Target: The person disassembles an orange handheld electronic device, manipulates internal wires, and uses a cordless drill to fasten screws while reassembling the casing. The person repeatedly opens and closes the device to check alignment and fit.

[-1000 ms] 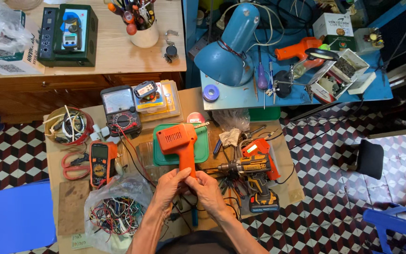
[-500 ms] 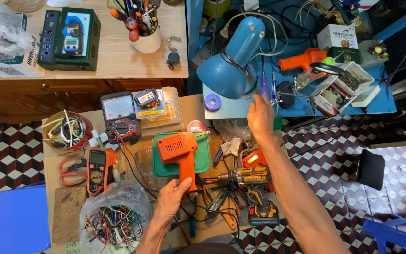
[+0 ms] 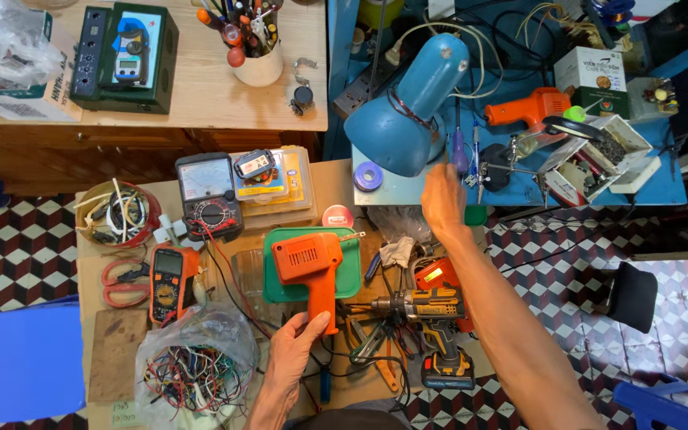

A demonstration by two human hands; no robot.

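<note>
My left hand [image 3: 292,347] grips the handle of an orange pistol-shaped power tool [image 3: 310,271] that lies on a green tray [image 3: 349,275]. My right hand [image 3: 443,199] reaches far forward to the blue bench, its fingers closed around a thin tool [image 3: 460,151] with a blue-purple handle beside the blue desk lamp [image 3: 408,103]. How firmly it holds that tool is hard to see.
A cordless drill [image 3: 428,318] and tangled leads lie right of the tray. Two multimeters [image 3: 210,195] [image 3: 167,280], a bag of wires [image 3: 193,366], red pliers [image 3: 125,279] and a wire bowl [image 3: 117,213] sit left. A blue stool [image 3: 25,362] stands at lower left.
My right hand left the orange tool's handle and stretched forward to the blue bench by the lamp. My left hand stayed on the handle.
</note>
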